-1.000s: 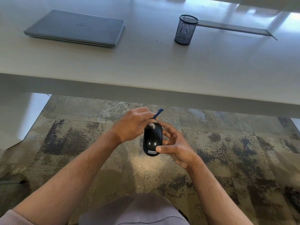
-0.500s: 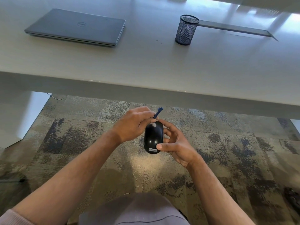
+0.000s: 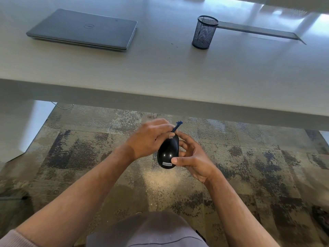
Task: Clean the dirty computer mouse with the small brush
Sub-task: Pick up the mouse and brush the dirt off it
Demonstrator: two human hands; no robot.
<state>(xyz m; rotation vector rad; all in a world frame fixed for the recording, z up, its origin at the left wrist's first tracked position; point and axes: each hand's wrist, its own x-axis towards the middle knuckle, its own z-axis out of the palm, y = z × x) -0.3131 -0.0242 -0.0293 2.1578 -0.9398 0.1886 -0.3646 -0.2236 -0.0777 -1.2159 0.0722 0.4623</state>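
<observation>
A glossy black computer mouse (image 3: pixel 168 152) with a white label at its near end is held over the carpet, below the desk's front edge. My right hand (image 3: pixel 193 158) grips it from the right, thumb on the label end and fingers behind. My left hand (image 3: pixel 146 139) pinches a small blue brush (image 3: pixel 176 126) whose blue end sticks up past my fingers. The brush's other end meets the mouse's far end, where a pale smudge shows. Most of the brush is hidden in my fingers.
A white desk (image 3: pixel 160 73) spans the view ahead. On it lie a closed grey laptop (image 3: pixel 83 29) at the left, a black mesh pen cup (image 3: pixel 204 32) and a flat grey bar (image 3: pixel 258 31) at the right. Patterned carpet (image 3: pixel 258 166) lies below; my knee (image 3: pixel 146 230) is at the bottom.
Both hands and the mouse have risen slightly toward the desk edge. The blue brush end has tilted a little more upright; the grips are unchanged.
</observation>
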